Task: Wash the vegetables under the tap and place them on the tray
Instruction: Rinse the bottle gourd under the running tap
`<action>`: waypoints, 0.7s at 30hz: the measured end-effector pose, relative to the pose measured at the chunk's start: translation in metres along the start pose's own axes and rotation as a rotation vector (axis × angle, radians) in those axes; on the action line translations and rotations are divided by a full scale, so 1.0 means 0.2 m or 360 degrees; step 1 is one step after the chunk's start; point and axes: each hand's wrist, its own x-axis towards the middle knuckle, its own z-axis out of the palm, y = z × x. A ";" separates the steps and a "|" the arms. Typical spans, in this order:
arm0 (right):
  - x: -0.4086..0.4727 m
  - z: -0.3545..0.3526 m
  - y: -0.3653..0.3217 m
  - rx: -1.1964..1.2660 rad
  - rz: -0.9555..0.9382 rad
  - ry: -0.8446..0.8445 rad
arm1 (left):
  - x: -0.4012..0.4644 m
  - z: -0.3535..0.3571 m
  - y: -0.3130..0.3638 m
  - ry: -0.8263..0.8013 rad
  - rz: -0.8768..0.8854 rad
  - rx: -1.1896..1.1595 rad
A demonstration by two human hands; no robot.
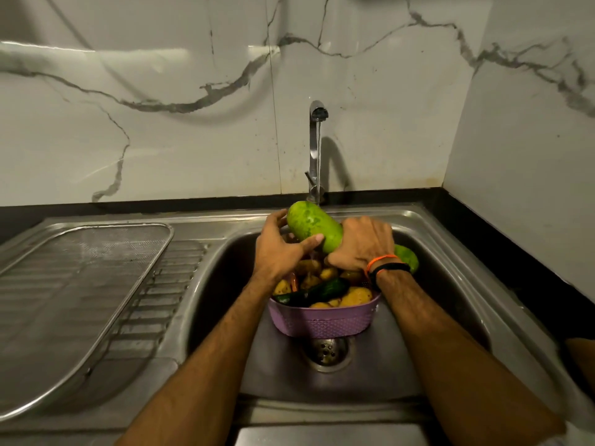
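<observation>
At nine o'clock from the basin the mesh tray (80, 284) lies on the draining board with nothing on it, so that is where your gourd goes once it is rinsed. Your left hand (277, 249) cups the near side of the long green gourd (314, 230), fingers spread and thumb stretched along its skin; I judge you should slide that hand along the length while you turn the gourd, so the stream reaches every side. The tap (317, 149) at twelve o'clock is running, and its water lands on the gourd's upper end. Your right hand (363, 246) is curled round the gourd's middle, fingers pressed together over the top; keep that grip firm, because wet skin is likely slippery. Below, toward six o'clock, the purple basket (325, 320) sits in the sink (450, 284) just above the drain (326, 350); it holds potatoes (355, 296) and a dark cucumber (328, 289), with other pieces I cannot name. The gourd's lower end pokes out past your right wrist at three o'clock.
</observation>
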 end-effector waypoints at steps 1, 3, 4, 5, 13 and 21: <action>0.00 -0.01 -0.01 0.0047 0.0040 -0.0003 | 0.00 0.03 0.02 0.0014 -0.0017 -0.0021; -0.01 -0.02 -0.03 0.0161 0.0118 -0.0022 | 0.00 0.10 0.05 0.0073 -0.0031 -0.0034; -0.02 -0.02 -0.03 0.0218 0.0155 -0.0031 | 0.02 0.15 0.07 0.0101 -0.0014 -0.0004; -0.02 -0.02 -0.04 0.0273 0.0191 -0.0033 | 0.04 0.18 0.09 0.0114 0.0006 0.0053; -0.05 -0.03 -0.09 0.0611 0.0442 -0.0101 | 0.29 0.28 0.32 0.0294 -0.0336 0.0108; -0.02 -0.03 -0.08 0.0816 0.0622 -0.0189 | 0.27 0.28 0.28 0.0347 -0.0383 -0.0416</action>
